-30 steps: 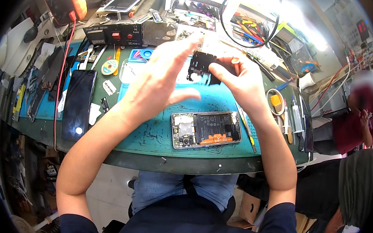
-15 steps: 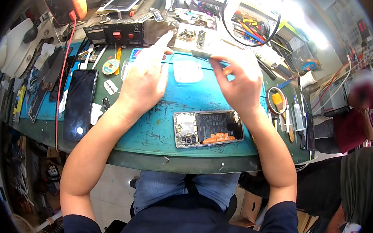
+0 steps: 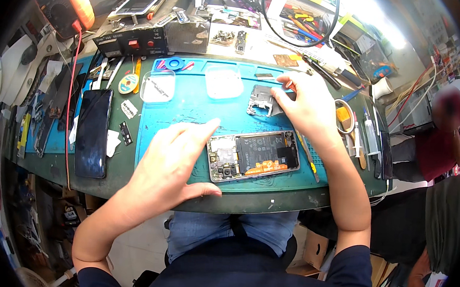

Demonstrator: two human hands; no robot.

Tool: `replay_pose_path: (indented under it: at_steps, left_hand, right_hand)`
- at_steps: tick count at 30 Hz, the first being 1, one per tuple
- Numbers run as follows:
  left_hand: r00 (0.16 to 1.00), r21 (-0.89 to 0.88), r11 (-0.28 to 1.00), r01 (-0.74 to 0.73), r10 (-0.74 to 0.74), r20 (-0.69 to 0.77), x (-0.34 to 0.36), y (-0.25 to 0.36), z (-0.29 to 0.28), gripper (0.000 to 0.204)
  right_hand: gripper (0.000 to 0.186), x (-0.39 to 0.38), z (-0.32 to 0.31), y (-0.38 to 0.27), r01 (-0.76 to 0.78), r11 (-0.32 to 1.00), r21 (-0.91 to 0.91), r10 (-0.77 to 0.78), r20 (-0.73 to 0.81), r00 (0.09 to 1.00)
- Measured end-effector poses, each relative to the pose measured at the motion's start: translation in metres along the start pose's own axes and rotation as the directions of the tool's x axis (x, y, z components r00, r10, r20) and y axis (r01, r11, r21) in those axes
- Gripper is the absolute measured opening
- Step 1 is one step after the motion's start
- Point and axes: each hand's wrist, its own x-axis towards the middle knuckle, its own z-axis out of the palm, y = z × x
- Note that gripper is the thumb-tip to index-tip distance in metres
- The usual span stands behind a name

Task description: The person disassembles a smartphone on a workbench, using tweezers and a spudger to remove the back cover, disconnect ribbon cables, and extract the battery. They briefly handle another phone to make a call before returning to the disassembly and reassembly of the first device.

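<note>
Workbench topped in dark green (image 3: 123,163) carries a scuffed blue rubbery mat (image 3: 190,99), with a clear square plastic tray (image 3: 224,88) toward its far edge. A glossy black phone (image 3: 93,134) lies left of the mat; a black box with red switches (image 3: 120,46) stands far left. Past the bench's right end is a person in a maroon shirt (image 3: 450,143). An opened silver-framed phone (image 3: 262,146) lies on the near part of the mat. The left hand (image 3: 167,158) spreads thumb from fingers at its left end. The right hand (image 3: 308,103) brings thumb and forefinger close at a black-and-grey plate (image 3: 261,96); whether they pinch it, I cannot tell.
</note>
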Motion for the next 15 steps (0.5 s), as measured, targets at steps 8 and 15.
replay_pose_path:
  at_steps: [8,15]
  left_hand:
    - [0.999,-0.044,0.998,-0.044,0.043,-0.021,0.012,-0.003,0.003,0.103]
    - [0.945,0.010,0.980,-0.197,0.192,-0.266,0.040,-0.029,-0.016,0.095]
  right_hand:
    - [0.023,-0.017,-0.035,-0.024,0.263,0.932,0.250,-0.278,0.023,0.960]
    - [0.024,-0.019,-0.040,-0.006,-0.268,0.611,0.745,-0.206,0.476,0.855]
